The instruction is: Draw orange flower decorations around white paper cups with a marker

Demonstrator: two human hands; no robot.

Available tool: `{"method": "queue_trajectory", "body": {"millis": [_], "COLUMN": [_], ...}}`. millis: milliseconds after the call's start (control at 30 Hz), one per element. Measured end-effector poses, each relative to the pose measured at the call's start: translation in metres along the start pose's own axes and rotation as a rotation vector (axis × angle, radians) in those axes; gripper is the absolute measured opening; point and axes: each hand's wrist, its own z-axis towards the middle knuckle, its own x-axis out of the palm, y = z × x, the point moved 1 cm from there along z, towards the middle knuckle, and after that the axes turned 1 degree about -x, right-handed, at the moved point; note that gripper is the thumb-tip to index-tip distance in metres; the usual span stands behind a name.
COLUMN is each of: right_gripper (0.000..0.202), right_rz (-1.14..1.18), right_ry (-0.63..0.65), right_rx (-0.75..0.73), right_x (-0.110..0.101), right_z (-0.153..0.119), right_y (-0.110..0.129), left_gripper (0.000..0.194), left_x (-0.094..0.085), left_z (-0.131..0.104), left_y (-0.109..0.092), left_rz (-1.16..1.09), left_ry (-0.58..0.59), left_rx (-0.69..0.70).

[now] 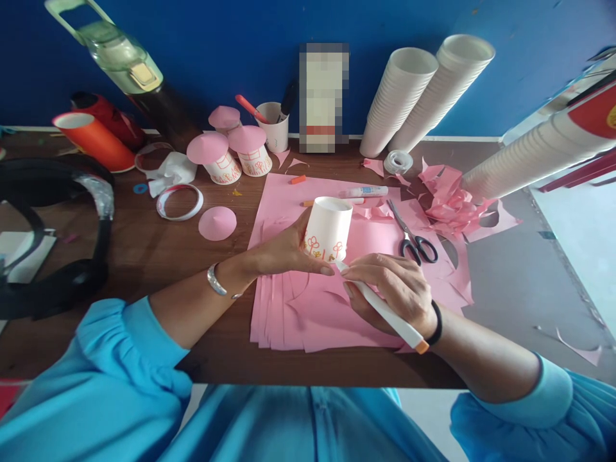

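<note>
My left hand (293, 247) is wrapped round a white paper cup (329, 224), which stands upside down in its grip. Red and yellow flowers are drawn along the cup's lower edge. In my right hand (394, 289) is a white marker (385, 308) with an orange end, its tip at the cup's lower rim. Pink paper sheets (274, 314) lie stacked under both hands. Black-handled scissors (418, 249) rest open on the paper, right of the cup. Behind the cup lies a glue stick (368, 191).
Three decorated cups with pink cone roofs (247, 138) stand at the back left, near a loose pink cone (217, 223) and a tape roll (179, 203). Tall cup stacks (399, 99) and paper scraps (452, 199) are at the right. Headphones (103, 244) lie far left.
</note>
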Motion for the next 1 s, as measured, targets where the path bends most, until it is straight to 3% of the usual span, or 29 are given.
{"method": "queue_trajectory", "body": {"millis": [333, 1000], "right_gripper": [0.017, 0.017], "right_rz": [0.003, -0.001], "right_ry": [-0.002, -0.004], "right_rx": [0.007, 0.024], "right_x": [-0.0004, -0.0003], "right_z": [0.0002, 0.0008], "right_y": [0.0, 0.001], "left_gripper": [0.094, 0.097], "left_x": [-0.0002, 0.0012], "left_z": [0.0001, 0.0003], "left_y": [-0.0008, -0.0027], "left_rz": [-0.017, -0.008], "left_ry": [-0.011, -0.024], "left_rx": [-0.011, -0.015]}}
